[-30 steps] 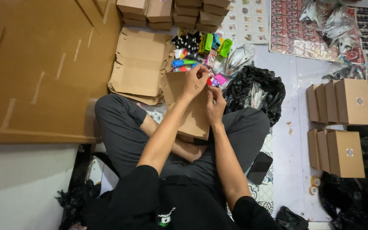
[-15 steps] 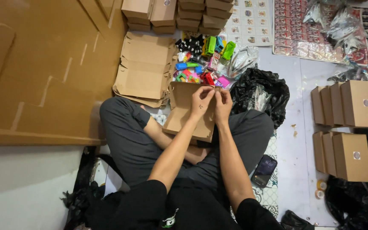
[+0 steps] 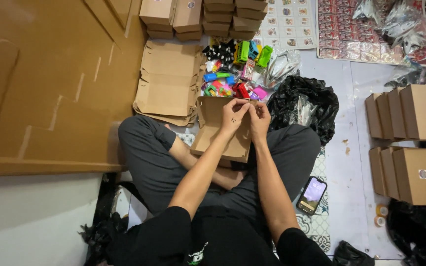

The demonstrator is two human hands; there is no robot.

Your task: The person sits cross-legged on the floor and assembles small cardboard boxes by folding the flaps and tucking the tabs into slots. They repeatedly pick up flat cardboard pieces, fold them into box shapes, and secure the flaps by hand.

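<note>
- Left hand (image 3: 232,117) and right hand (image 3: 259,118): fingers pinched shut on far edge of open cardboard box (image 3: 220,130) over lap.
- Floor: flat box blanks (image 3: 166,81), small toys (image 3: 232,74), black bag (image 3: 304,106), phone (image 3: 312,194).
- Wooden door (image 3: 40,83) at left.

A person sits cross-legged on the floor, both hands raised over an open cardboard box (image 3: 221,130) in the lap. The left hand (image 3: 233,116) and right hand (image 3: 259,118) meet at the box's far edge, fingertips pinched together there. Just beyond lies a pile of colourful toys (image 3: 232,69), with flat cardboard sheets (image 3: 166,81) at its left. A phone (image 3: 312,195) lies by the right knee.
</note>
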